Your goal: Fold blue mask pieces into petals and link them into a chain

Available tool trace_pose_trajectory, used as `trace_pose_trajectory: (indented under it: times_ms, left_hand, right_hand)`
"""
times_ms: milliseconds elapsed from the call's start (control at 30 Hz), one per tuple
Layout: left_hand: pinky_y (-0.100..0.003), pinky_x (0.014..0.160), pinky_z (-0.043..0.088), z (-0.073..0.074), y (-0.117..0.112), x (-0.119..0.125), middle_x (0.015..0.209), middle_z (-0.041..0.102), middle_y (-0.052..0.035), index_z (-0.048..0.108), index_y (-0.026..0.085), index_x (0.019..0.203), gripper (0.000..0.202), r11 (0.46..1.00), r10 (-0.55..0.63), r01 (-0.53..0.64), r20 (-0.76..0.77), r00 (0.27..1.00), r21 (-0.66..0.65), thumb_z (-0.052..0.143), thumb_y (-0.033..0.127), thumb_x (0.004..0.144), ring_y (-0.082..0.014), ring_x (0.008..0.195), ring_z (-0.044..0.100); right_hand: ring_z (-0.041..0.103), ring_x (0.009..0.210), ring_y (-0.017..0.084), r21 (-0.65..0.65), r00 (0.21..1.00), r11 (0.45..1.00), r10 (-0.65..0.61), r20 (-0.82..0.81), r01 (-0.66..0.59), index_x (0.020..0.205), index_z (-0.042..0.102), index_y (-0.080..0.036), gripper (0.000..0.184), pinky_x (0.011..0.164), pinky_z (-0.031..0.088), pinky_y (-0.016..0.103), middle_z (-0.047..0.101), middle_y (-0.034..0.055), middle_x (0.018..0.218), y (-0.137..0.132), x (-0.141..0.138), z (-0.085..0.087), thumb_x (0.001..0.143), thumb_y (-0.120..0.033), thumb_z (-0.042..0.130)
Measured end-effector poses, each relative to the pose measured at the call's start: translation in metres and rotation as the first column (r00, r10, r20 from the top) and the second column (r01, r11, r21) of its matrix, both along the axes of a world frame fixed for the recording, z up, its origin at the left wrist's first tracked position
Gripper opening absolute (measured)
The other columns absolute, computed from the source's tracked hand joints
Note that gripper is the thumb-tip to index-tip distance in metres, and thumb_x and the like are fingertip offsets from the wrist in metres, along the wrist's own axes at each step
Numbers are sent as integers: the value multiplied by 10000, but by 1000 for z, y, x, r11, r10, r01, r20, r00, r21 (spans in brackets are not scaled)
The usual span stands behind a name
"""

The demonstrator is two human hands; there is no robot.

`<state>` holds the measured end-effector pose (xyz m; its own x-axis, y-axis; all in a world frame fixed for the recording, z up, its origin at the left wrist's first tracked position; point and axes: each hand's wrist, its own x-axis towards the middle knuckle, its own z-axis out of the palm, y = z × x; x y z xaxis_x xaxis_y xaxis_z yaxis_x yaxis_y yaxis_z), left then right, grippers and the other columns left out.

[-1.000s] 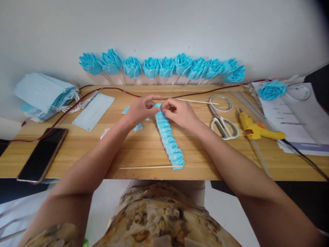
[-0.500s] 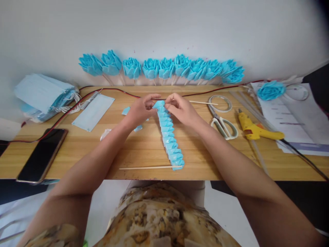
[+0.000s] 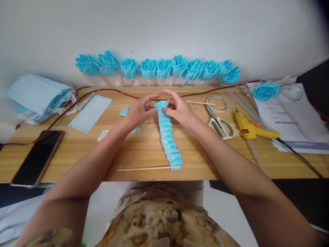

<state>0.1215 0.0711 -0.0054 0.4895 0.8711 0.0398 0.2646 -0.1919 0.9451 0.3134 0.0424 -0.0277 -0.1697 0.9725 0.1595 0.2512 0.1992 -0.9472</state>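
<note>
A strip of overlapping folded blue petals (image 3: 168, 139) lies lengthwise on the wooden table. At its far end, my left hand (image 3: 142, 109) pinches the left edge of the last petal between thumb and fingers. My right hand (image 3: 176, 107) holds the same end from the right, thumb on the strip and index finger raised. The near end carries a thin wooden stick (image 3: 144, 168) that points left. Small blue scraps (image 3: 124, 111) lie beside my left hand, partly covered by it.
Blue flowers on sticks (image 3: 130, 68) lean against the wall. To the right are scissors (image 3: 222, 127), a tape roll (image 3: 223, 103), a yellow glue gun (image 3: 253, 128) and papers (image 3: 290, 123). A phone (image 3: 37, 157), a flat mask (image 3: 90, 113) and a bag of masks (image 3: 41, 96) lie left.
My right index finger has lifted and stretched out, and its thumb has shifted slightly down the strip. The whole view has moved a little. Both hands stay at the strip's far end.
</note>
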Motion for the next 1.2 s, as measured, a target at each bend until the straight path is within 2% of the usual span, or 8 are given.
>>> trace_pose_trajectory:
  times_ms: [233,367,467,733,867,1000,1100,1200]
  left_hand:
    - [-247,760,494,-10,4,1,944,729,-55,555,139,1326,574,999,-32,34,123,992,-22,696,181,771,-131,808,656]
    - [-222,665,461,-16,8,1,796,693,2,583,154,1291,567,999,-40,42,187,982,-9,724,138,742,-113,706,622]
    - [-221,646,454,-17,9,1,776,686,11,593,166,1273,561,998,-58,61,217,974,-8,730,107,733,-112,696,618]
    - [-223,675,475,-17,10,-2,829,709,6,568,161,1300,578,999,-7,14,203,979,-32,707,95,742,-111,724,643]
    - [-225,673,467,-16,9,-1,816,692,8,571,148,1299,567,999,-15,21,186,982,-26,688,78,748,-110,718,633]
    - [-233,679,467,-17,10,-1,842,688,-2,571,130,1297,558,999,28,-22,181,983,-38,676,92,750,-107,714,625]
    - [-249,733,484,-15,10,-2,923,714,-35,602,133,1262,522,998,28,-17,186,982,-60,687,122,747,-125,788,650]
    - [-275,771,498,-9,8,-4,914,726,-42,673,161,1166,377,997,29,-16,172,985,-77,689,246,799,-158,826,660]
  right_hand:
    - [576,731,150,17,999,1000,-4,37,4,1382,492,-232,600,650,486,282,643,3,869,-1,-1,0,795,-199,610]
    - [564,704,133,39,1000,999,16,-12,-15,1334,531,-196,567,633,476,268,634,-7,829,-1,-2,-1,773,-169,607]
    - [576,716,134,1,997,999,35,-64,-35,1316,549,-172,549,644,484,268,659,6,852,-2,-2,0,768,-158,590]
    - [602,819,162,-31,996,998,59,-65,-61,1353,557,-182,548,731,525,311,680,33,943,-4,2,5,812,-242,625]
    - [599,822,155,-23,995,998,63,-77,-65,1362,553,-165,572,747,524,311,678,45,984,-3,1,2,797,-216,624]
    - [604,839,158,-20,994,998,56,-97,-58,1355,558,-176,554,772,520,321,676,33,951,0,5,-3,803,-202,603]
    - [599,813,155,0,994,999,35,-100,-36,1304,588,-179,522,770,515,323,667,16,888,5,8,-8,785,-208,623]
    - [585,753,138,-8,994,1000,20,-109,-22,1280,595,-160,518,730,503,304,647,-4,824,8,9,-11,766,-209,636]
